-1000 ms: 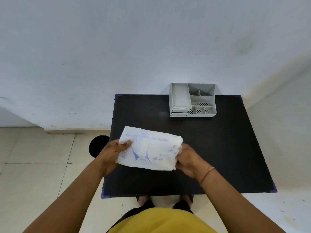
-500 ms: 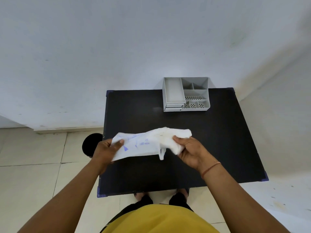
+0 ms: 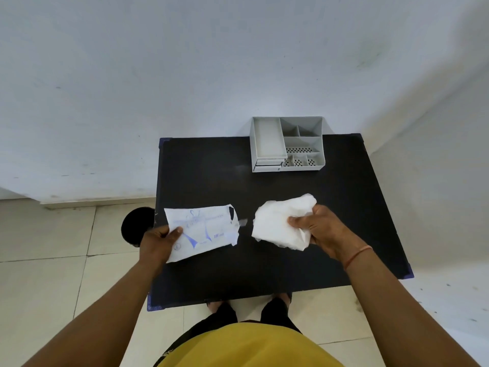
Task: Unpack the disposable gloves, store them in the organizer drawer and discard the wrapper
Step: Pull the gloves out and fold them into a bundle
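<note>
Above the black table (image 3: 264, 274) we see the left hand (image 3: 156, 243) pinching the flattened, blue-printed wrapper (image 3: 203, 230) at its near left corner, thumb on top. The right hand (image 3: 321, 230) grips the crumpled white bundle of gloves (image 3: 277, 223), fingers curled around its right side, clear of the wrapper. At the table's far edge stands the grey organizer (image 3: 287, 144), its small drawer (image 3: 267, 162) at the front left.
</note>
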Demonstrator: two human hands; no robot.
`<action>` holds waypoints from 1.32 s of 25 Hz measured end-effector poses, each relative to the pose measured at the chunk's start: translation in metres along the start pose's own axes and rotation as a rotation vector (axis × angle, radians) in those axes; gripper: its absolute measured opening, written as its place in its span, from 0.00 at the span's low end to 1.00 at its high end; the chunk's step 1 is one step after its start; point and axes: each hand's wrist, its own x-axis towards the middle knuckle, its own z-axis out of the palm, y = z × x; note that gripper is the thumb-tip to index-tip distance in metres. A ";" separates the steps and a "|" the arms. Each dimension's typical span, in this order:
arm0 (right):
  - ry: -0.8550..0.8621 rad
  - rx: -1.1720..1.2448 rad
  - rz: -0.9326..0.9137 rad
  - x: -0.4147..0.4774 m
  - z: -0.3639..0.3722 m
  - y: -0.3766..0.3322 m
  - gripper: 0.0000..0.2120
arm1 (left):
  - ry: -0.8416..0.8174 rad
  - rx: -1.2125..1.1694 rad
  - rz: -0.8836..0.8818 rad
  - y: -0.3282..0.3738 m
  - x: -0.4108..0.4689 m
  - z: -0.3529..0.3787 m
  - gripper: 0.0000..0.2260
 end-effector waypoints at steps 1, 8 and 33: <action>0.016 -0.039 -0.019 0.000 0.003 0.000 0.16 | -0.016 0.069 -0.035 -0.009 0.004 0.005 0.12; 0.149 -0.276 -0.151 0.000 0.024 0.002 0.20 | 0.041 0.254 -0.150 -0.021 0.016 0.024 0.33; -0.132 0.322 -0.139 -0.045 0.032 -0.015 0.15 | -0.906 -0.734 -0.206 0.151 -0.087 0.071 0.23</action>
